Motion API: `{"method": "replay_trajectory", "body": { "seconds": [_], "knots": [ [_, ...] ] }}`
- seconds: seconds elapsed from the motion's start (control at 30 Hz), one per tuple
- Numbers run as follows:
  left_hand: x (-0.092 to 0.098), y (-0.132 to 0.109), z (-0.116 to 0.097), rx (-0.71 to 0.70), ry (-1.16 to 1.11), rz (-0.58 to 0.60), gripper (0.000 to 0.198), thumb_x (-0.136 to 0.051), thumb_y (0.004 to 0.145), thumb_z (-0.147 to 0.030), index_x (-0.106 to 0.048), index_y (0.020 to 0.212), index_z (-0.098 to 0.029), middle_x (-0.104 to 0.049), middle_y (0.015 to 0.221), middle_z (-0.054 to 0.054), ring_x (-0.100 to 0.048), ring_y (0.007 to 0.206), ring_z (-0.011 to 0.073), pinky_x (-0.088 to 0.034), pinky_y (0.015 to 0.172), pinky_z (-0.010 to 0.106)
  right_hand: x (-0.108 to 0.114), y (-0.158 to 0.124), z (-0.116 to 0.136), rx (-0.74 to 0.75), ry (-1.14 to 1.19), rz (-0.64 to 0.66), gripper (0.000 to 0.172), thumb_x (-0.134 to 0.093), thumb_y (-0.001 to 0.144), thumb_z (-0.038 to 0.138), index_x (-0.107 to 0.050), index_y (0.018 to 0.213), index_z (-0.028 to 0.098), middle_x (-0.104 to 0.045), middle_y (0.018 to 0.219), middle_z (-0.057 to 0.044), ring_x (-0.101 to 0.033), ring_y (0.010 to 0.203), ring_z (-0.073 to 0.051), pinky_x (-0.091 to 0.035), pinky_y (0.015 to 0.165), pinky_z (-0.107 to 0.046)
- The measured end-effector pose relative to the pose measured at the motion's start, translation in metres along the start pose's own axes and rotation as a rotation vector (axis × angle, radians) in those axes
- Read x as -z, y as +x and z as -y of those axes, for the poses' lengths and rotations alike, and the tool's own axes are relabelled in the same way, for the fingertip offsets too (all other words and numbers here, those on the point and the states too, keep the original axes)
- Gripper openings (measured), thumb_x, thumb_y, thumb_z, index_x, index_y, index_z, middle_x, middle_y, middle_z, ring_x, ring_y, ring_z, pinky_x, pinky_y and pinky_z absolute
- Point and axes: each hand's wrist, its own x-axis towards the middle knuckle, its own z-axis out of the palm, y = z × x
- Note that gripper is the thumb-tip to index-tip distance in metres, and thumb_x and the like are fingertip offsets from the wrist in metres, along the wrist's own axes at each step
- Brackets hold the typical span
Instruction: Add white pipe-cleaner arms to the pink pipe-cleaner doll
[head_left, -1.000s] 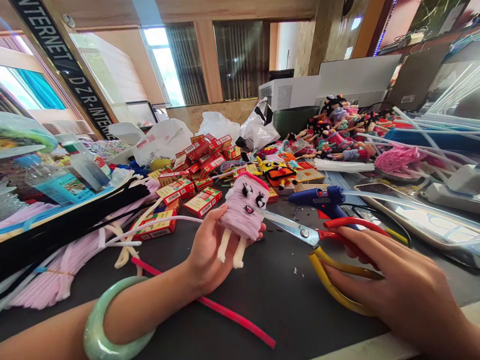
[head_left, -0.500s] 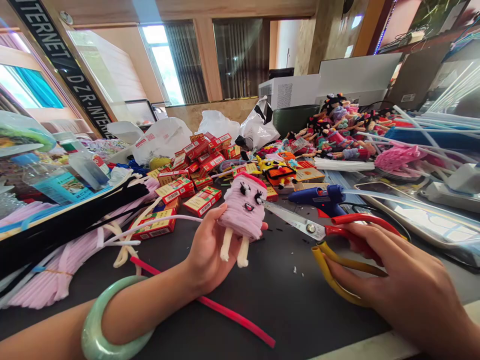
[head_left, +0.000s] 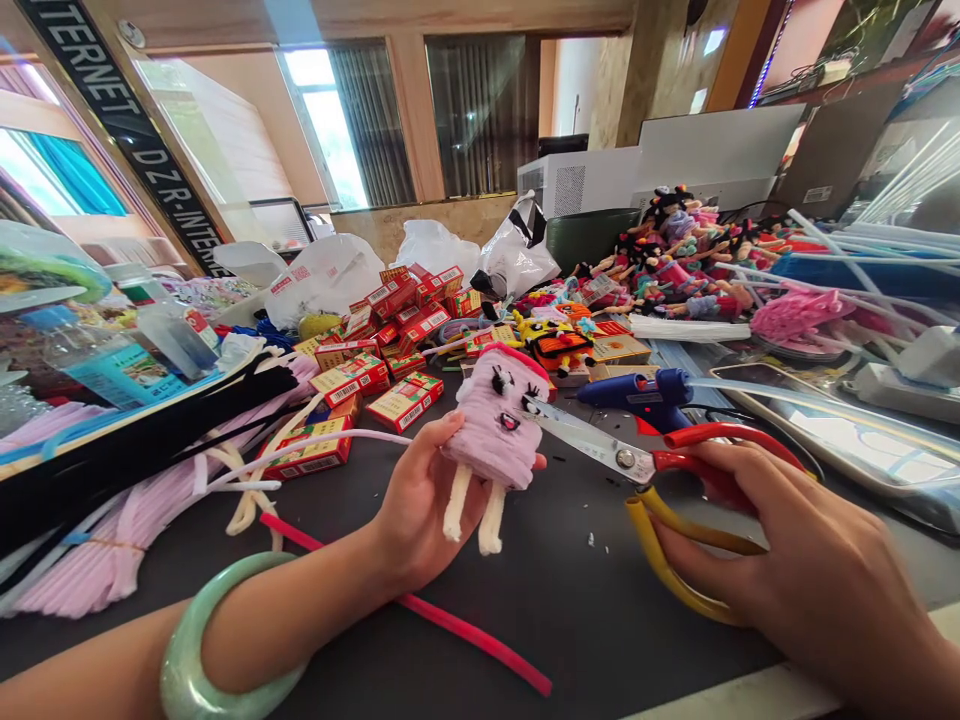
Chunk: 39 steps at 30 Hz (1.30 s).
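Note:
My left hand [head_left: 427, 500] holds up a fuzzy pink pipe-cleaner doll [head_left: 491, 445], its fingers round the back and side. The doll has a red top edge, black-lashed eyes, a small mouth and two cream legs hanging down. In my right hand [head_left: 810, 560] is a pair of scissors [head_left: 585, 438] with red and yellow handles. Their blade tips reach the eye on the doll's right side in the picture; whether they touch it I cannot tell. Beneath my left forearm lies a red pipe cleaner [head_left: 480, 640] on the dark tabletop [head_left: 592, 640].
Small red boxes [head_left: 405, 400] are heaped behind the doll. A blue glue gun [head_left: 637, 390] lies beyond the scissors. Bundled pink pipe cleaners [head_left: 105, 560] and black ones [head_left: 150, 440] spread at left. Finished dolls [head_left: 682, 260] pile up at back right, near a tray [head_left: 847, 430].
The doll has shifted slightly right and down, tilting a little more in my left hand. The scissors have moved only slightly, their tips still at the same eye.

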Motion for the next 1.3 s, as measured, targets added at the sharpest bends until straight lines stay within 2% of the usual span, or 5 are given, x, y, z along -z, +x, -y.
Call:
{"method": "replay_trajectory", "body": {
  "seconds": [0.17,0.3,1.1,1.3],
  "knots": [
    [0.004,0.0,0.001,-0.024,0.042,0.167,0.021,-0.059,0.081,-0.027,-0.074,0.088,-0.014,-0.079,0.082,0.007,-0.075,0.068,0.0229,-0.057,0.067,0.027,0.0,0.0,0.0,-0.008,0.006,0.008,0.058,-0.023,0.1,0.06,-0.06,0.091,0.016,-0.074,0.072,-0.014,-0.071,0.052,-0.021,-0.054,0.045,-0.027],
    [0.005,0.001,0.002,-0.041,0.086,0.206,0.023,-0.065,0.078,-0.03,-0.074,0.091,-0.013,-0.079,0.082,0.009,-0.076,0.072,0.0246,-0.056,0.068,0.027,0.0,-0.002,-0.001,-0.012,0.01,0.013,0.058,-0.023,0.1,0.061,-0.059,0.092,0.016,-0.074,0.073,-0.014,-0.072,0.054,-0.021,-0.055,0.046,-0.028],
    [0.01,0.001,0.003,-0.034,0.107,0.202,0.032,-0.076,0.068,-0.038,-0.077,0.093,-0.016,-0.081,0.087,0.005,-0.075,0.072,0.0219,-0.056,0.07,0.026,-0.002,-0.002,-0.002,-0.02,0.048,-0.005,0.054,-0.027,0.1,0.06,-0.059,0.094,0.017,-0.074,0.073,-0.012,-0.072,0.055,-0.02,-0.056,0.048,-0.027],
    [0.011,0.001,0.003,-0.023,0.102,0.177,0.031,-0.069,0.076,-0.04,-0.076,0.093,-0.015,-0.08,0.086,0.007,-0.075,0.071,0.0223,-0.055,0.073,0.029,-0.002,-0.003,-0.002,-0.031,0.06,0.003,0.047,-0.03,0.098,0.056,-0.058,0.095,0.019,-0.074,0.072,-0.008,-0.07,0.052,-0.02,-0.055,0.046,-0.028]
  ]
}}
